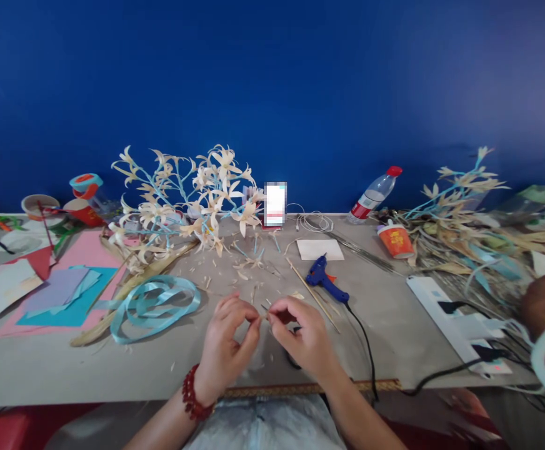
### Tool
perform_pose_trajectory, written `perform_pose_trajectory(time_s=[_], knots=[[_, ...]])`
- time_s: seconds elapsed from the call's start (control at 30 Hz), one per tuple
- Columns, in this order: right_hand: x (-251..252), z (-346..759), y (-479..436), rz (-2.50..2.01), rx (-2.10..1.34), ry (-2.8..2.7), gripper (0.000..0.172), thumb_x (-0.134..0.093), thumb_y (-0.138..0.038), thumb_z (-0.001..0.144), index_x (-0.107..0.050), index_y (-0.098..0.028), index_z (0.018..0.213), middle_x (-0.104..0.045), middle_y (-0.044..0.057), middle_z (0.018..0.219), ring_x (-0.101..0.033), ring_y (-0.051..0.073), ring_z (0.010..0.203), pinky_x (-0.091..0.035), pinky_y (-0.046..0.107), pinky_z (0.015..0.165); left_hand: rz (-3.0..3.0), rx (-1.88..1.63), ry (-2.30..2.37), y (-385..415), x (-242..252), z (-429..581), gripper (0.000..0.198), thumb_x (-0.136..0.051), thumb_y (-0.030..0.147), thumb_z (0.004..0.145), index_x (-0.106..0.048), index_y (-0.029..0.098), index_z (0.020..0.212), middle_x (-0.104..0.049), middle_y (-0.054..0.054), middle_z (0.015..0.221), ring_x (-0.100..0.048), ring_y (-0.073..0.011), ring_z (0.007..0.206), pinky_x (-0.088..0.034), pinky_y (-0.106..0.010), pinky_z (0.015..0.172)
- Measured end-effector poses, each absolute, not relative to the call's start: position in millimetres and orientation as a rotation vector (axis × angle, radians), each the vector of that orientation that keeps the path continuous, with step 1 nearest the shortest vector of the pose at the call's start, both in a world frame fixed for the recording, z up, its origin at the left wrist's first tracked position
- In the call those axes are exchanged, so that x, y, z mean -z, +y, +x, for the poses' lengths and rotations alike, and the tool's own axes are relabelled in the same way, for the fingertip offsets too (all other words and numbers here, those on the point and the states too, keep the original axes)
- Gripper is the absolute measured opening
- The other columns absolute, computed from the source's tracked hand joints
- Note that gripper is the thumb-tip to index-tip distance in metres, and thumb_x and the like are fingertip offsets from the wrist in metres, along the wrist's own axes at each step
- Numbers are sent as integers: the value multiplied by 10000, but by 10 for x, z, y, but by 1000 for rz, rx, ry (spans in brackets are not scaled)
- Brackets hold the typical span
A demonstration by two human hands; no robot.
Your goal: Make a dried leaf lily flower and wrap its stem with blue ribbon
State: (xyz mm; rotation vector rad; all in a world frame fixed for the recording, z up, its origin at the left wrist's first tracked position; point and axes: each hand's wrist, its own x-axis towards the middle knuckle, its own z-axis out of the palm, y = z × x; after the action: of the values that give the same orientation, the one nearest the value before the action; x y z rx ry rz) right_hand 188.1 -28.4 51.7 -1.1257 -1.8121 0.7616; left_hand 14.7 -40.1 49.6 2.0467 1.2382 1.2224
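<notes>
Grey tabletop (235, 369) before me; above it the left hand (228, 334), a dark-red beaded bracelet (190, 395) at its wrist, and the right hand (303, 334) nearly meet, thumbs and forefingers pinching a tiny pale sliver (264, 317) between them, too small for me to identify; a blue glue gun (326, 280) lies to their right; shiny pale-blue ribbon (121, 322) loops to their left; cream-petalled flowers (212, 203) on pale-blue stems stand behind.
</notes>
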Motion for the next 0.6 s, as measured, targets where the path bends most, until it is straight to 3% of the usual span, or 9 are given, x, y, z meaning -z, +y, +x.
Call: perform_pose_trajectory(time_s=[0.17,0.4,0.6], knots=[[-498,1849,-289,-1070,-601,-1894,92,-554,-138,871,-586,-218,838,-644,0,749,-610,145,658,-466,258,643,2066,-1216,1262,-379,-517,173,149,-546,98,853,-582,224,923,-672,-26,867,-623,-203,852,-403,-475,997],[-446,1833,-314,-1033,-403,-1921,107,-559,-127,873,-567,-222,824,-652,16,740,-608,167,678,-467,284,651,2088,-1281,1279,-346,-474,206,158,-532,78,842,-577,229,849,-651,8,772,-626,-177,770,-402,-469,1020],[-478,1891,-316,-1044,-439,-1816,122,-553,-119,863,-582,-236,844,-660,20,770,-615,160,656,-492,284,647,2028,-1326,1428,-331,-448,76,134,-516,106,858,-575,226,841,-658,-14,807,-626,-200,824,-413,-467,1011]])
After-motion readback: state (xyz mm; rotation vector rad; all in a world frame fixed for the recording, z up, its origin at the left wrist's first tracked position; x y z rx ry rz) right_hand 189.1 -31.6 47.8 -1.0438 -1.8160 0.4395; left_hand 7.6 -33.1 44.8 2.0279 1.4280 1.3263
